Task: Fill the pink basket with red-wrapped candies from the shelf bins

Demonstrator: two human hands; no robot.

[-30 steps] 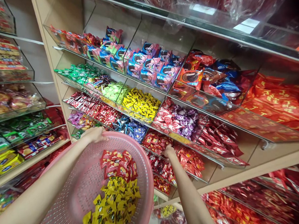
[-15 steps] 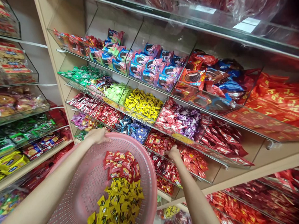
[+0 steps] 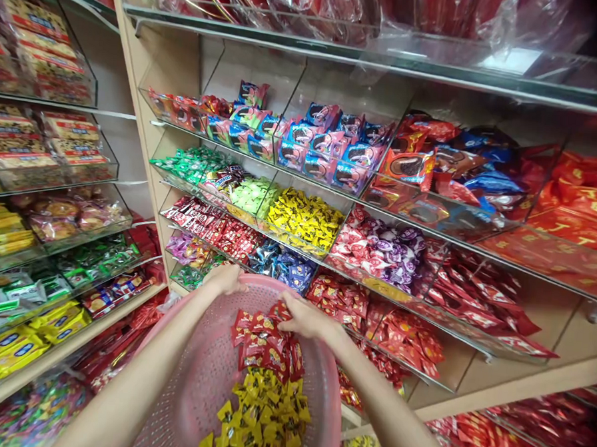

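My left hand (image 3: 225, 280) is closed on the far rim of a pink perforated plastic basket (image 3: 196, 351). Inside the basket lie red-wrapped candies (image 3: 259, 341) toward the far side, and a heap of yellow-wrapped candies (image 3: 266, 415) nearer to me. Over the basket's far right part, my right hand (image 3: 303, 317) has its fingers curled around a red candy packet (image 3: 280, 309), just above the other red ones. The fingers partly cover that packet.
Tilted clear bins rise ahead, with yellow candies (image 3: 303, 220), purple candies (image 3: 402, 252) and red candies (image 3: 339, 296). A glass shelf edge (image 3: 337, 49) runs across above them. Another shelf with packaged biscuits (image 3: 75, 148) stands at the left.
My right hand has moved left from the red candy bin to above the basket, with a red packet in its fingers. My left hand still grips the rim. The view has shifted left.
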